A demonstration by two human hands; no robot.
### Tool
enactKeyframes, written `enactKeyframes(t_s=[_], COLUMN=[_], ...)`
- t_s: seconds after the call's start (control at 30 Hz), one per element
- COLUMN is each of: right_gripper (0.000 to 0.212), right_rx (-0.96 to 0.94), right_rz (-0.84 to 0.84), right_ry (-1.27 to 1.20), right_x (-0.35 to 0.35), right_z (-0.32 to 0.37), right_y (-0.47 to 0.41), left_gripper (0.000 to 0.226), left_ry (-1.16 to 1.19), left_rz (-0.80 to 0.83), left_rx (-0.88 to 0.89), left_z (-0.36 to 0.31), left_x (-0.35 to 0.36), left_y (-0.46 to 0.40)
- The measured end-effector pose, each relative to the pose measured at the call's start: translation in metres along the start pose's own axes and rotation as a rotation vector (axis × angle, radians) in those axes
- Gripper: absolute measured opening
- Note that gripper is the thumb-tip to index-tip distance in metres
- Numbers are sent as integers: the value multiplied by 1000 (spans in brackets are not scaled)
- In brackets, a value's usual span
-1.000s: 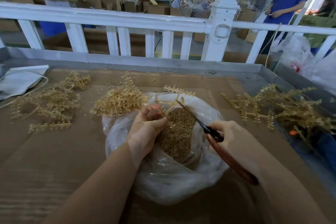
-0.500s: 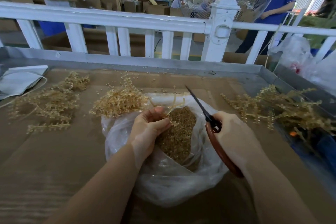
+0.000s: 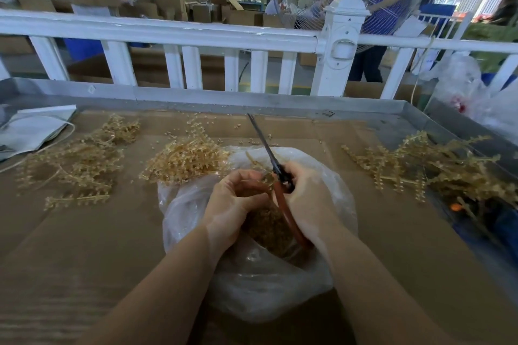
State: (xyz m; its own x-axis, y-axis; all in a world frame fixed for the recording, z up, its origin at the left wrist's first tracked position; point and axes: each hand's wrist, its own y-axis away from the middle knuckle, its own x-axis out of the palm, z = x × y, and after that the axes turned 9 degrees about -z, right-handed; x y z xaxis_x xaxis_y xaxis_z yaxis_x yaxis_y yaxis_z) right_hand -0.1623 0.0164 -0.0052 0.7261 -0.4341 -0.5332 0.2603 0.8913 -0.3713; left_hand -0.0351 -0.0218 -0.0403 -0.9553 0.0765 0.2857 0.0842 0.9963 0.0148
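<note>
Orange-handled scissors (image 3: 276, 168) sit in the right hand (image 3: 308, 199), fingers clenched round the handles. The dark blades point up and away from me, towards the white fence (image 3: 168, 31), and look closed or nearly so. The left hand (image 3: 232, 204) is just beside them, fingers curled in and pinching a small yellowish plastic sprig (image 3: 268, 176) close to the pivot of the scissors; most of the sprig is hidden by the fingers.

Both hands hover over the mouth of a clear plastic bag (image 3: 266, 288) that lies on the cardboard (image 3: 84, 246) lining the metal tray (image 3: 224, 98). Inside the bag I can see a heap of brownish cut bits (image 3: 269, 230), directly under the hands. A pile of uncut sprigs (image 3: 187, 159) touches the bag's far left edge. Another pile (image 3: 75, 159) lies well to the left and a third pile (image 3: 420, 165) to the right. Loose bits are scattered near the tray's far rim.
</note>
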Motion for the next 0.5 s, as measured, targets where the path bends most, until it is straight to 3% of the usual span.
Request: enactKeyframes(t_s=[0.5], right_gripper=[27], right_rx=[38], right_rz=[-150], right_ry=[-1], right_x=[14], right_z=[1], right_y=[4], left_gripper=[30], left_ry=[-96], left_rz=[27], left_rx=[62], left_z=[-3], left_x=[2], left_y=[5])
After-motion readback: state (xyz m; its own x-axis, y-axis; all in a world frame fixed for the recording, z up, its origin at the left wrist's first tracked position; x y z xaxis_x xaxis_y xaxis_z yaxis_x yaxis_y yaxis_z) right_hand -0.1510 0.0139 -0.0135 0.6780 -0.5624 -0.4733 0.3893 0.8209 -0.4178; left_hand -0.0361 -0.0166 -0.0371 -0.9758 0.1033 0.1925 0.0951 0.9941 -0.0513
